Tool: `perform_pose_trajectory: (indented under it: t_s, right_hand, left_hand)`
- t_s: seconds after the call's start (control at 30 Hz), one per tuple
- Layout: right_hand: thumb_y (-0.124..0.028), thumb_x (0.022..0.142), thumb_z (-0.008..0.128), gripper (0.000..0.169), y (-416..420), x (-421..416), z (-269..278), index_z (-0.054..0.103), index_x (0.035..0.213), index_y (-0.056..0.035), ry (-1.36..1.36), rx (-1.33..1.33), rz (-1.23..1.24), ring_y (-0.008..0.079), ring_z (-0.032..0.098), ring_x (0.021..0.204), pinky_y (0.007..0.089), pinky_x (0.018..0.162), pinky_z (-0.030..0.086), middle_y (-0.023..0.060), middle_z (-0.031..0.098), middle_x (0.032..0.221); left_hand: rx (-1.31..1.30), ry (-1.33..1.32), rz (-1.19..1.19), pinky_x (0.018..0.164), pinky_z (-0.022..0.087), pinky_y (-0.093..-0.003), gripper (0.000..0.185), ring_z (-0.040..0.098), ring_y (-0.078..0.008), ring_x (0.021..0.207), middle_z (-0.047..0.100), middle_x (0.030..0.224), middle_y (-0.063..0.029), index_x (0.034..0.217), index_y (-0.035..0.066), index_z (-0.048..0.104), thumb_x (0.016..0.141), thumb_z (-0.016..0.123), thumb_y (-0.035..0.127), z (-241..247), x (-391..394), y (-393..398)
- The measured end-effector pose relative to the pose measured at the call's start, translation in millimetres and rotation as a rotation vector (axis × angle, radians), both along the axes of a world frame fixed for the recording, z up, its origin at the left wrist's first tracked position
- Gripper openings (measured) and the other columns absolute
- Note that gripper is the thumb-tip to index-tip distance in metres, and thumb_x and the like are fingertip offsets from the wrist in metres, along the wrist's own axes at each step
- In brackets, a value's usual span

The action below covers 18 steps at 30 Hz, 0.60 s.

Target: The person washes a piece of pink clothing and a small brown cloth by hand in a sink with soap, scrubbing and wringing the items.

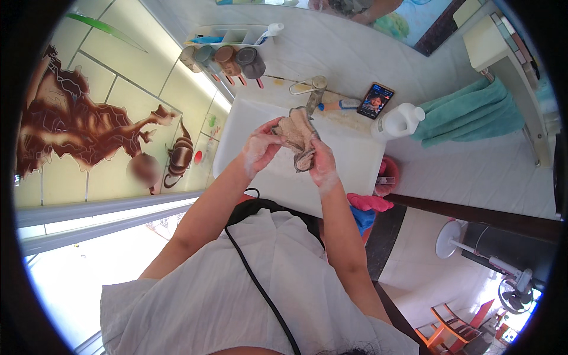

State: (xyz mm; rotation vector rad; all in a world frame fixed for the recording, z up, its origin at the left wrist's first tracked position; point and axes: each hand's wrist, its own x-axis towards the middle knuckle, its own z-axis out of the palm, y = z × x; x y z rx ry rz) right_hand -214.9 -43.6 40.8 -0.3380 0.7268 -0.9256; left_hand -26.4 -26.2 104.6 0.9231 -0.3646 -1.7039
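Observation:
Over the white sink basin (284, 177), both of my hands hold a small beige cloth (295, 133) with a dark edge. My left hand (262, 146) grips its left side between thumb and fingers. On the cloth's lower right side, my right hand (323, 163) is closed around a bunched part. Whitish suds cover both wrists and parts of the hands. Just behind the cloth stands a metal faucet (317, 86) with a loop handle.
Behind the basin lie a blue-and-orange tube (339, 105), a lit smartphone (376, 100) and a white jug (398, 121). Several cups (227, 61) hang under a wall holder (235, 35). A teal towel (470, 113) hangs at right, above a pink bucket (389, 173).

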Motion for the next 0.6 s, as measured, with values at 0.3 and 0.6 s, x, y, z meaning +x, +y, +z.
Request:
perform_pose_trajectory:
  t_s: [0.3,0.6]
  right_hand:
    - [-0.026,0.098,0.051,0.039,-24,-43,11,0.052,0.125,0.001,-0.006,-0.081,-0.106,0.0292,0.057,0.114,0.0435,0.101,0.043,0.0132,0.059,0.124]
    - [-0.031,0.098,0.057,0.039,-37,-56,23,0.059,0.117,0.0026,0.381,-0.218,-0.105,0.0193,0.06,0.103,0.0355,0.091,0.047,0.0102,0.063,0.113]
  left_hand:
    - [0.032,0.029,0.029,0.099,0.048,-0.0339,0.062,0.059,-0.0261,0.11,0.058,0.122,-0.0174,0.137,-0.003,0.045,0.077,0.051,-0.016,-4,37,0]
    - [0.047,-0.027,0.036,0.102,0.046,-0.0377,0.069,0.056,-0.0286,0.117,0.054,0.127,-0.0194,0.138,-0.001,0.046,0.07,0.039,-0.014,2,54,1]
